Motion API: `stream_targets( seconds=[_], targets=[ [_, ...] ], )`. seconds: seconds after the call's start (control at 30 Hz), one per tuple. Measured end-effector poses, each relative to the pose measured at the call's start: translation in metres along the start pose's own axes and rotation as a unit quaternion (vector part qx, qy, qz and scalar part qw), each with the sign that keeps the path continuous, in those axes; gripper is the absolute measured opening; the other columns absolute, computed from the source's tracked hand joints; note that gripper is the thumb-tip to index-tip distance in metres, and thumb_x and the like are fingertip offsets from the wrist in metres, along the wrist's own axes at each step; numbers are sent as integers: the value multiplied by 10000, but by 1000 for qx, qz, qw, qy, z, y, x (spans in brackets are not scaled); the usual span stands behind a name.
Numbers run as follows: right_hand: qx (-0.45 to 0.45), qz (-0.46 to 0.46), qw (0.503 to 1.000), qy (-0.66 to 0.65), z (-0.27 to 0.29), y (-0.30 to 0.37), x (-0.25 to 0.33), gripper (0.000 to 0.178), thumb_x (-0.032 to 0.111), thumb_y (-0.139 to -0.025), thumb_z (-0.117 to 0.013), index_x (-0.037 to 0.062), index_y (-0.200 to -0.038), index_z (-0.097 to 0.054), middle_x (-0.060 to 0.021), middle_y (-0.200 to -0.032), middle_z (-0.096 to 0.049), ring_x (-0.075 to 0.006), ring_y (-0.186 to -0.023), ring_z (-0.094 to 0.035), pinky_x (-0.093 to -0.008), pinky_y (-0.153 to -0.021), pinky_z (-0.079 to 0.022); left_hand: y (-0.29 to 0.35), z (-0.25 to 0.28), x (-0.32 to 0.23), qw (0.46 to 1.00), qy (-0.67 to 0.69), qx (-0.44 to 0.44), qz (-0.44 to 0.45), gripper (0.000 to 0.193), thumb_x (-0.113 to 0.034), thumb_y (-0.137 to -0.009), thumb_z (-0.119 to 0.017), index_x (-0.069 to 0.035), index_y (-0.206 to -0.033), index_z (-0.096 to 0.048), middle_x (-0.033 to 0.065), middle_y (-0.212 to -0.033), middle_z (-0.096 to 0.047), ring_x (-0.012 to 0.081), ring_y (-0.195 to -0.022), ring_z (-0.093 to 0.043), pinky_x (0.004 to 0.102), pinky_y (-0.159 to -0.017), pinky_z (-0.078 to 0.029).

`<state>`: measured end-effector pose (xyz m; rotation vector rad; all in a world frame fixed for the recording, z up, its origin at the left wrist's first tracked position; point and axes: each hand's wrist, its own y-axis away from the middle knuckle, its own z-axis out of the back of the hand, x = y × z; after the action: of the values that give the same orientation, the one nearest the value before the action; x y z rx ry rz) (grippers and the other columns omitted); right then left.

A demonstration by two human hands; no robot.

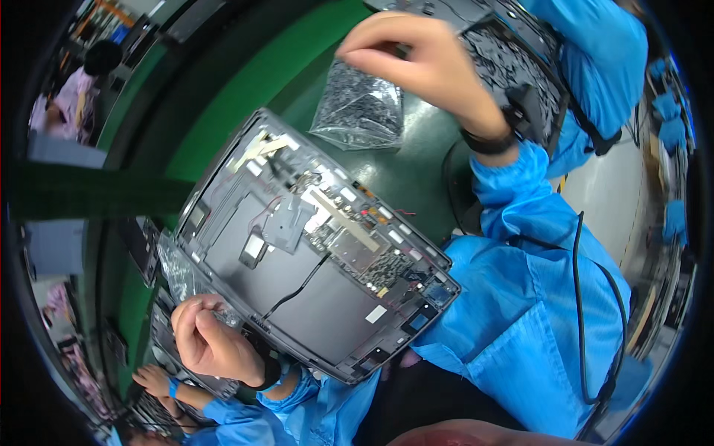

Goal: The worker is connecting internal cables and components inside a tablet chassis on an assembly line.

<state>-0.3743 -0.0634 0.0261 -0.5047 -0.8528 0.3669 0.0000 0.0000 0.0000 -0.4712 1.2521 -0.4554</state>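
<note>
Apparently the work is partway along: the laptop chassis point(327, 312) lies open over the green table point(428, 141), slanted toward the person's lap, its inner side facing up and no cover over it. A populated circuit board point(381, 273) sits along its right-hand side, with a grey fan-like housing point(286, 223) next to it, so that much looks fitted; whether every fastener is in cannot be made out. Less finished, I judge, is the black cable point(300, 286), which runs from the board across the broad bare bay, and the small black part with a white label point(253, 247) beside the housing, whose fixing is unclear. Closing up the interior also seems left to do.

The right hand point(420, 63) is raised beyond the chassis, thumb and fingers drawn together at the top of a clear plastic bag point(361, 111) with dark contents; I cannot tell whether its grip has hold of the bag, of something small, or of nothing. The left hand point(216, 346) is curled just beside the chassis's near-left edge, close to some crumpled clear plastic point(178, 267); its grip, too, cannot be read as clenched or released.
</note>
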Motion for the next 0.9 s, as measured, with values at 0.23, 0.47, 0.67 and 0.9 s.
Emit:
stream_targets(
  seconds=[0.23,0.47,0.67,0.9],
  targets=[
    [173,38,968,177,-63,52,-69,79,146,-786,-668,76,-823,-670,-72,-787,-618,-278,-841,-621,-403,-689,-524,-3,-39,-14,997,-46,-2,54,191,27,-931,-534,100,-1081,-628,171,-943,-649,206,-777,-634,279,-677,-521],
    [172,72,975,121,-87,53,-82,123,63,-744,-615,45,-858,-654,-120,-835,-591,-319,-835,-631,-429,-689,-534,0,-36,-8,998,-2,-34,55,260,-74,-969,-537,76,-1178,-571,163,-807,-655,195,-729,-628,277,-646,-505],
    [166,64,976,122,-94,55,-88,138,26,-737,-598,16,-866,-646,-156,-851,-579,-347,-829,-622,-441,-707,-524,2,-36,-10,997,-43,-34,58,216,-108,-969,-561,72,-1084,-597,178,-802,-665,188,-716,-627,272,-659,-503],
    [201,32,973,110,-89,54,-89,159,74,-745,-663,26,-897,-658,-143,-881,-547,-342,-827,-607,-430,-715,-505,1,-39,-8,998,-40,-14,42,200,-89,-974,-542,63,-1091,-600,162,-808,-660,177,-723,-612,271,-661,-495]
  ],
)
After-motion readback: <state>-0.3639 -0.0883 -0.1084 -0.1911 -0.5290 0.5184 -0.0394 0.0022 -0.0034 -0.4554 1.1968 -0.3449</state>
